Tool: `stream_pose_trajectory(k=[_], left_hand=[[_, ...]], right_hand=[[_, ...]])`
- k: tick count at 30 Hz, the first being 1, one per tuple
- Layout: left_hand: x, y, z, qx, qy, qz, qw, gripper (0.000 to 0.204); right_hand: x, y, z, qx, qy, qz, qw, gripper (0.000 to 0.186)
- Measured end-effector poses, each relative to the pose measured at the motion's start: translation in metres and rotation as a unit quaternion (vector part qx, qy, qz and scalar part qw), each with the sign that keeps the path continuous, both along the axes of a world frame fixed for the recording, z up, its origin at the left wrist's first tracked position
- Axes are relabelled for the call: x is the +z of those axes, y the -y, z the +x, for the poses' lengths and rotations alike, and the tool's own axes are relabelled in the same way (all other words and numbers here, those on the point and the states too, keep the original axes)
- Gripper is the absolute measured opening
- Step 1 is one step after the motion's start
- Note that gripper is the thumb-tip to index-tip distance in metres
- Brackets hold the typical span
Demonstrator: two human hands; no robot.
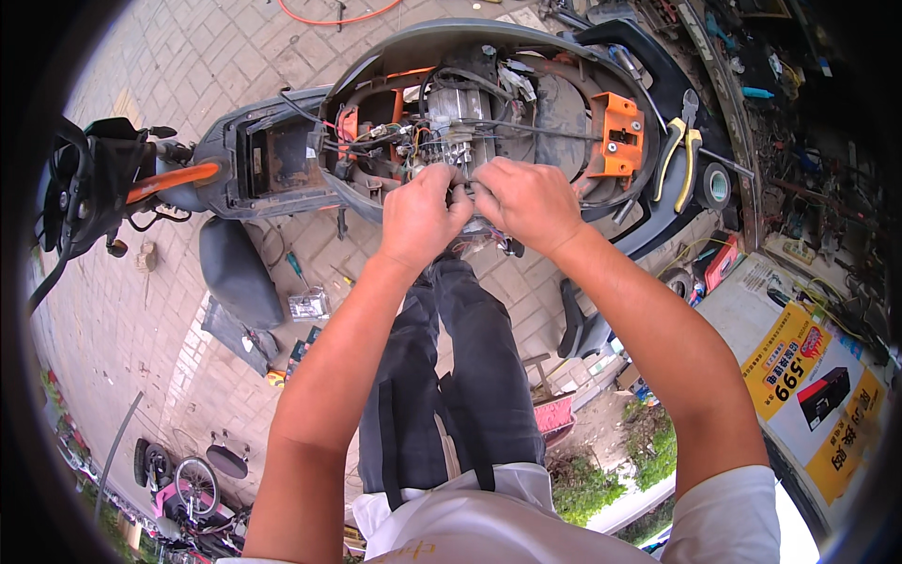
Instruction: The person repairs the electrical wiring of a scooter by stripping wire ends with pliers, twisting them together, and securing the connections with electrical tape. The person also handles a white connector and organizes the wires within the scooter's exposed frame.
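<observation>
An electric scooter (pixel 272 160) stands across the view with its seat off and its frame bay open. Over the near rim of that bay, my left hand (pixel 426 209) and my right hand (pixel 526 199) meet, fingers bent and pinched close together. What lies between the fingertips is too small and covered to make out, though thin wires run to that spot. Just beyond the fingers sits a silver finned metal box (pixel 460 111) with several terminals. Left of it spreads a tangle of coloured wires (pixel 406 136). An orange bracket (pixel 618 134) is bolted at the bay's right end.
Yellow-handled pliers (pixel 678 155) and a roll of tape (pixel 717 184) rest on the scooter's tail at right. The black seat (pixel 240 273) lies on the paving, near a screwdriver (pixel 297 267). Cluttered shelves fill the right side, above a yellow poster (pixel 816 404).
</observation>
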State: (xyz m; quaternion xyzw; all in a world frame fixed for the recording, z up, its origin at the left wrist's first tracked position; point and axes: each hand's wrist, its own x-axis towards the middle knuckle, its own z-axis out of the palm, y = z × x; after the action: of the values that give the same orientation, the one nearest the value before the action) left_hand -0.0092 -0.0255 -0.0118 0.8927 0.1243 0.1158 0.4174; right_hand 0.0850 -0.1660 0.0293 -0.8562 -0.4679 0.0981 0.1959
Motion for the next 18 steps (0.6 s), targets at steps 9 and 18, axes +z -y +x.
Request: stream_pose_trajectory(k=[9, 18], left_hand=[[-0.011, 0.001, -0.006, 0.016, 0.047, 0.006, 0.999, 0.016], [-0.001, -0.006, -0.007, -0.01, -0.001, -0.126, 0.992, 0.021]], right_hand=[[0.001, -0.003, 0.0, -0.032, -0.018, -0.007, 0.999, 0.016], [0.002, -0.002, -0.001, -0.033, -0.024, -0.022, 0.999, 0.016]])
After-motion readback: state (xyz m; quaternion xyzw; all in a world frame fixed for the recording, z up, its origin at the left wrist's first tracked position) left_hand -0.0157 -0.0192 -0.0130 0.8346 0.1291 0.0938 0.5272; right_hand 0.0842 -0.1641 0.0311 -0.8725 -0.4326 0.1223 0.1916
